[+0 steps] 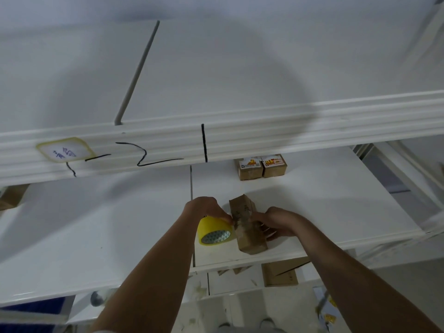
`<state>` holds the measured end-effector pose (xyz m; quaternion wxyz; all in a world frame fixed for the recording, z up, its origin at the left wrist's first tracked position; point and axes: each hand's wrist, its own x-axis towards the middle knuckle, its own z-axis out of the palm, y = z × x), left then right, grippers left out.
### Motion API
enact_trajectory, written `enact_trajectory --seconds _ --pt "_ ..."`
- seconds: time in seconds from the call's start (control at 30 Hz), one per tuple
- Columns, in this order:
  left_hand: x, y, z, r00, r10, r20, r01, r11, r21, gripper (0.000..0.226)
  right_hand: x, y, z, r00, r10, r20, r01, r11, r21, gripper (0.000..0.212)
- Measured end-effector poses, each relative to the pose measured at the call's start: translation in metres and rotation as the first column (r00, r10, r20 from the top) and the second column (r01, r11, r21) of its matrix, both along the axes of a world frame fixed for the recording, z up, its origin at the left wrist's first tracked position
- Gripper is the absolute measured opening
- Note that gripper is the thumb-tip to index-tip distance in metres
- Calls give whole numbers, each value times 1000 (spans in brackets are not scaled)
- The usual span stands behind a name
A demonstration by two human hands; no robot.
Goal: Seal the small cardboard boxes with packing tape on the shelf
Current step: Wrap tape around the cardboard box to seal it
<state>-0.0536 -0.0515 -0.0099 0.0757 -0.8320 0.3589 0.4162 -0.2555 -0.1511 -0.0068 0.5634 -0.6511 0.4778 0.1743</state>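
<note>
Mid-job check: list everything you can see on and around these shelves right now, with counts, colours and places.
cardboard box: one, brown, near the front of the middle shelf, between both hands
tape roll: one, yellow, left of that box and touching it
small boxes: two, brown with printed labels, side by side at the back of the middle shelf
shelf: white, with a marker-scribbled upper shelf edge above
label: one, white with handwriting, on the upper shelf edge
lower boxes: brown, below the middle shelf, count unclear
left hand: on the tape roll
right hand: grips the cardboard box

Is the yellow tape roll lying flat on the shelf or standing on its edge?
On its edge, tilted: the yellow tape roll shows its core opening toward the camera, under the left hand.
</note>
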Motion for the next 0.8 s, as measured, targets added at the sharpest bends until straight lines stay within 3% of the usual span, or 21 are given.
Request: enact_trajectory --seconds 0.37,0.53,0.63,0.8 --pt "-12 -7 -2 996 65 -66 -69 995 -72 100 5 -19 22 989 123 -82 -126 991 -41 30" --pt "-25 -16 -6 991 107 -76 -114 988 -101 104 19 -16 23 974 145 -173 -174 970 -170 24" --pt "-30 -21 -6 996 85 -16 -87 988 -131 92 27 -10 23 970 148 -193 -193 952 -238 30" --pt "-32 -21 3 999 34 38 -28 988 -151 82 27 -7 17 965 132 -227 -149 987 -61 55"
